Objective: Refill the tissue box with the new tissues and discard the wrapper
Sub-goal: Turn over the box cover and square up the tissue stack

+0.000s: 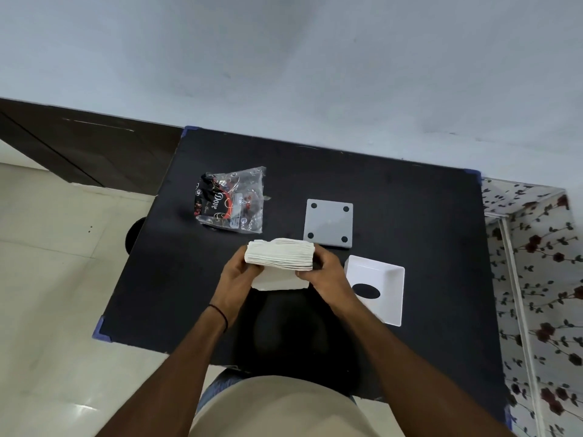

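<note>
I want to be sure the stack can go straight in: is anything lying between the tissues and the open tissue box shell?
Nothing visible does. Both hands, left hand and right hand, hold the tissue stack, and the bare black table separates it from the white shell. The base plate and wrapper lie farther back.

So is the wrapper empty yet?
Empty, it seems: the wrapper lies crumpled on the table; both hands hold the tissue stack.
</note>
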